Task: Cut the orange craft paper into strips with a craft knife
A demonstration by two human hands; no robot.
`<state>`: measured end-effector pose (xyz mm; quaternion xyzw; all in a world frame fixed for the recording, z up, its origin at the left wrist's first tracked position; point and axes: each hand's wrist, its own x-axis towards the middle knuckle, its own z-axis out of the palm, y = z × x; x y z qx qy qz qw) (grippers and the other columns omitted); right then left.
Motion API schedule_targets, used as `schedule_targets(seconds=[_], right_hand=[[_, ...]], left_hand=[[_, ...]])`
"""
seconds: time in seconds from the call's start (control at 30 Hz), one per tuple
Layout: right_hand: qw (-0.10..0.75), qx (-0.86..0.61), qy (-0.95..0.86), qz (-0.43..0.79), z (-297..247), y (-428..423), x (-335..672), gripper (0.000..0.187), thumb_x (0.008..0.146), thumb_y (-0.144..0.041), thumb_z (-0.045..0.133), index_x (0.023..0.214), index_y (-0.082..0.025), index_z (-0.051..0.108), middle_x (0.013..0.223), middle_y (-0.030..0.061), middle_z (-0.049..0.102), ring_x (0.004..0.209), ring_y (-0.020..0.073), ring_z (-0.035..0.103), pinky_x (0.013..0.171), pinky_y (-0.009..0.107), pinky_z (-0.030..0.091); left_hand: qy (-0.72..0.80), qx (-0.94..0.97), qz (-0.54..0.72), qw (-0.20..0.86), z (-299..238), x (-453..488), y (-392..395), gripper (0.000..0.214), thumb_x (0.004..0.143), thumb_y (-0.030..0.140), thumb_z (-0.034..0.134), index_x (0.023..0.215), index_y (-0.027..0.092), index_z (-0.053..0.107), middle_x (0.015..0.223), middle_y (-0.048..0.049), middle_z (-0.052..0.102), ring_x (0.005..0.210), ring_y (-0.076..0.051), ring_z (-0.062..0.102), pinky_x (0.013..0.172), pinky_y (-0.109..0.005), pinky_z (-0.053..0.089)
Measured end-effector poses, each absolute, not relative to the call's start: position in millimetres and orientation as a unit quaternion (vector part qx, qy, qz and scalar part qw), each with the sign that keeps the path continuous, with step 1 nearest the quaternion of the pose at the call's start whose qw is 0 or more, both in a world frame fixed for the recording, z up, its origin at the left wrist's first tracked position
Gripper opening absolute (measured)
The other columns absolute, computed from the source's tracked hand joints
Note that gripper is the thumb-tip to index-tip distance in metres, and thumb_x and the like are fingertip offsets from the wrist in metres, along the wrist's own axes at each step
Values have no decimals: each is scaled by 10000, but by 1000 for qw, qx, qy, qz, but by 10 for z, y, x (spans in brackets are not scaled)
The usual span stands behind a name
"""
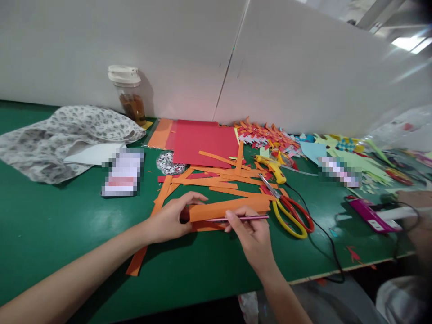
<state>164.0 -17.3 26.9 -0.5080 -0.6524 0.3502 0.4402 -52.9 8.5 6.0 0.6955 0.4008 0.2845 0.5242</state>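
Note:
My left hand (173,218) grips the left end of a folded orange paper piece (216,210), its thumb and fingers curved around the edge. In my right hand (251,231) is a thin pink stick (258,218), pinched between thumb and fingers, its tip reaching along the fold of the paper. I cannot tell whether it is a pen or another slim tool. Loose orange paper strips (221,184) lie just beyond both hands, and one strip (135,263) sticks out below my left wrist. Scissors (290,218) with yellow and red handles rest right of my right hand, blades apart.
Behind the strips lie red paper sheets (205,141) and woven paper pieces (270,135). A yellow glue gun (276,171) trails a black cord. A phone (123,173), cloth (67,139) and lidded cup (130,96) are left. Another person's arm (418,216) is at the right edge.

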Motion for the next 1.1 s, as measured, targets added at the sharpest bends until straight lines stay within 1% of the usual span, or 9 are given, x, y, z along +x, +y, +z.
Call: schedule_targets(seconds=[0.1,0.3,0.43,0.47,0.6,0.77,0.87,1.0,1.1], right_hand=[[437,-501,-658,354,252,-136,1642,291,900,-355,583,660,-191,593,584,-6,607,573,144,608,566,249,461],[459,-508,-654,322,308,-93,1936,275,863,-348,618,638,-190,602,544,-4,609,518,146,598,508,246,461],[476,-538,-638,277,303,-83,2199,262,841,-345,643,628,-194,617,530,-3,604,510,150,592,501,253,461],[485,-541,-634,266,296,-88,2228,264,838,-347,647,623,-195,620,524,-3,599,507,151,588,498,255,457],[511,-531,-618,273,276,-142,2103,260,852,-346,640,641,-195,628,529,0,613,516,154,602,517,259,475],[461,-522,-628,347,285,-190,1683,279,872,-361,621,651,-191,617,563,8,646,544,153,627,539,249,487],[451,-517,-631,360,282,-176,1573,290,874,-382,615,654,-192,610,572,9,645,546,152,620,541,251,480],[454,-518,-634,352,257,-128,1733,277,861,-386,629,666,-190,622,577,18,652,558,165,633,533,257,490],[473,-527,-629,321,251,-93,1959,275,837,-373,654,631,-193,618,539,11,640,531,168,635,516,257,498]], left_hand=[[392,702,288,520,62,-527,88,550,717,75,551,1231,241,448,1214,-73,588,930,-186,632,686,-282,522],[407,704,272,515,69,-541,93,596,677,47,531,1229,257,454,1228,-57,579,1014,-204,600,694,-278,482],[414,704,264,513,57,-551,97,596,684,66,543,1238,264,449,1225,-61,572,836,-150,609,659,-272,465],[414,705,264,512,54,-552,98,599,684,68,547,1240,267,448,1226,-61,569,828,-147,609,660,-272,467],[409,708,268,509,47,-549,101,609,685,62,554,1249,266,447,1221,-63,569,957,-194,611,688,-283,482],[389,701,290,523,51,-537,101,584,700,63,560,1242,246,440,1226,-66,571,1054,-221,593,742,-306,509],[380,702,293,526,59,-533,103,548,717,87,566,1231,233,441,1216,-75,578,963,-197,622,705,-294,514],[399,705,279,516,71,-540,106,588,674,56,549,1225,239,452,1224,-74,570,833,-156,617,630,-262,480],[409,708,270,509,75,-548,107,604,668,57,550,1233,251,455,1211,-66,575,807,-149,599,620,-260,458]])
